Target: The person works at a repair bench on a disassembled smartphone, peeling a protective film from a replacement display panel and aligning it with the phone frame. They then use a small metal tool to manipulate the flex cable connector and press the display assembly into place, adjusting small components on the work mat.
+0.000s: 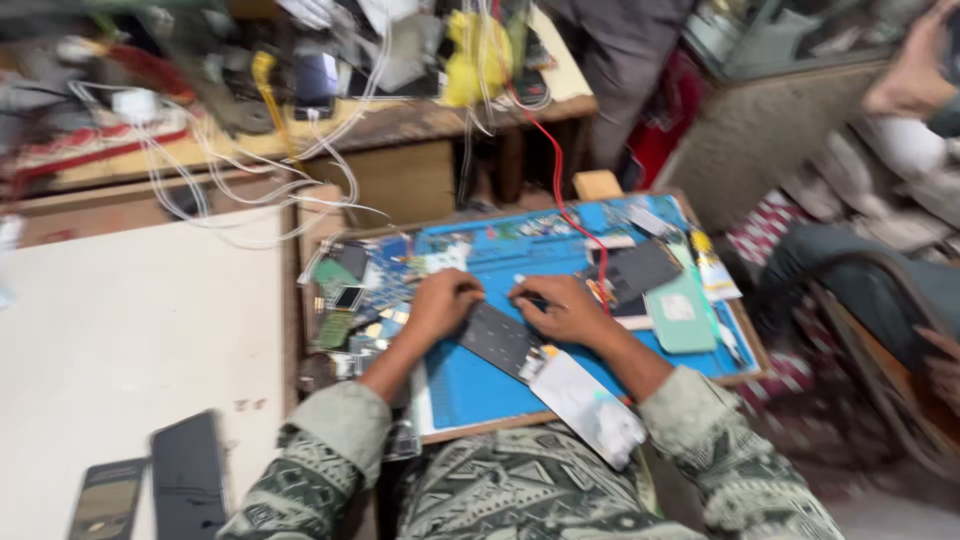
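A dark flat phone part (497,338) lies on a blue work mat (480,385) on a small wooden board over my lap. My left hand (440,300) presses on its upper left end, fingers curled. My right hand (560,308) rests at its right side and pinches a thin tool whose pale tip pokes out to the left. A white rectangular panel (588,403) lies just below the dark part, half over the mat's front edge. The picture is motion-blurred, so fine detail is lost.
Circuit boards and small parts (355,300) crowd the mat's left side. A black phone (640,268) and a green phone back (682,312) lie at right. A red wire (560,185) drops from a cluttered bench. Two phones (150,485) lie on a white table. Another person (880,280) sits right.
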{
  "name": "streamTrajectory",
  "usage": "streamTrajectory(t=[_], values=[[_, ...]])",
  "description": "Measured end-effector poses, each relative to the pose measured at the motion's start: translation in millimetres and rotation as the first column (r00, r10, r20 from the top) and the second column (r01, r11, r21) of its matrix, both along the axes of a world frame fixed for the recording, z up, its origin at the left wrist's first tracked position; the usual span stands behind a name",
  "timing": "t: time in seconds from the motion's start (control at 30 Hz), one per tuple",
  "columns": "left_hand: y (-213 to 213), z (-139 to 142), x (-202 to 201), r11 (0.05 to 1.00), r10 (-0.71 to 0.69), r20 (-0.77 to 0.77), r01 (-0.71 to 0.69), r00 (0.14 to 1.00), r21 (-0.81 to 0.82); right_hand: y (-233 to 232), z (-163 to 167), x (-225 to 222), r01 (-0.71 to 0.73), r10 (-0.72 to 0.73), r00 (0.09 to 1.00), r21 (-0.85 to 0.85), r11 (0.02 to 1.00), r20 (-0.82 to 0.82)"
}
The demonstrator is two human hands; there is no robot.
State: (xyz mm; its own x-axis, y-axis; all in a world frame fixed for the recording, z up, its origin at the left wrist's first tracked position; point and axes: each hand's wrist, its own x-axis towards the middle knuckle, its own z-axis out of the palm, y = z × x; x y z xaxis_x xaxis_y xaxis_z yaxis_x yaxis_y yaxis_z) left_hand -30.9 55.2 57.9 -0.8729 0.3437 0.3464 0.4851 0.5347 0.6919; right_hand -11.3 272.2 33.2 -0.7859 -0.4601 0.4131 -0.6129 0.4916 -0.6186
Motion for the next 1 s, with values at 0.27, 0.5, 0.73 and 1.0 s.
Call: streamTrajectory(t=[0.27,0.5,0.73,1.0], values=[[-3.8,4.2,4.6,0.989,-0.102,-0.003,0.102,0.995,-0.104,-2.4,6.4,1.8,-0.015,0.016,1.000,-0.046,0.999,0.006],[0.6,-21.4,0.2,0.987,-0.107,0.000,0.106,0.994,-0.120,11.0,-11.9,0.3,0.010,-0.010,1.000,0.000,1.000,-0.005],[-3.1,-24.4,-8.3,0.938,-0.224,-0.174,0.163,0.959,-0.307,14.9,-22.1,-9.8,-0.006,0.006,1.000,0.019,1.000,0.001],[-2.1,-24.8,-1.8,0.831,-0.317,-0.352,0.079,0.881,-0.551,19.0,-21.6,-5.4,-0.054,0.054,0.998,0.019,0.998,0.019]])
